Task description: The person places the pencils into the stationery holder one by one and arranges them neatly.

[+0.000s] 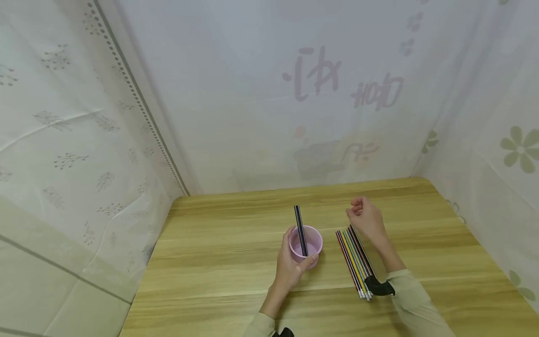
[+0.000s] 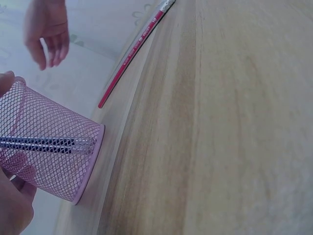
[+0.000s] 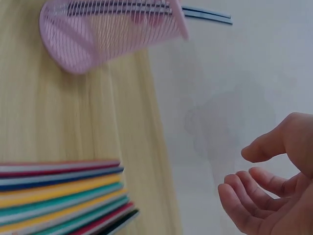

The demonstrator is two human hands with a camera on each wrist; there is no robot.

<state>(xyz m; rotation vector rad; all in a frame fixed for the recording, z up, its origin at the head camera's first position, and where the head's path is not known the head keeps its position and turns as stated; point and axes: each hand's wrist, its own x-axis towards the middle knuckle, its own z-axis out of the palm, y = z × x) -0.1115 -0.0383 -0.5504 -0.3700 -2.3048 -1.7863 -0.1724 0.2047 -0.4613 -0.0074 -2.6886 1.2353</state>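
My left hand [image 1: 289,267] grips a pink mesh pencil cup [image 1: 316,234], thumb at the near rim and fingers around its left side. Two dark striped pencils [image 1: 299,224] lean inside the cup, their eraser ends down at its base in the left wrist view. To the right of the cup lies a row of colored pencils [image 1: 353,262] in red, blue, yellow, green and black. Over the far ends of that row hovers my right hand [image 1: 367,219], its fingers loosely bent and holding nothing; the right wrist view shows a gap between thumb and fingers [image 3: 242,200].
Everything stands on a wood-grain table [image 1: 219,262]. Patterned pale curtains [image 1: 236,93] hang behind the far edge and along both sides. A black strap piece [image 1: 379,286] at my right wrist overlaps the near part of the pencil row in the head view.
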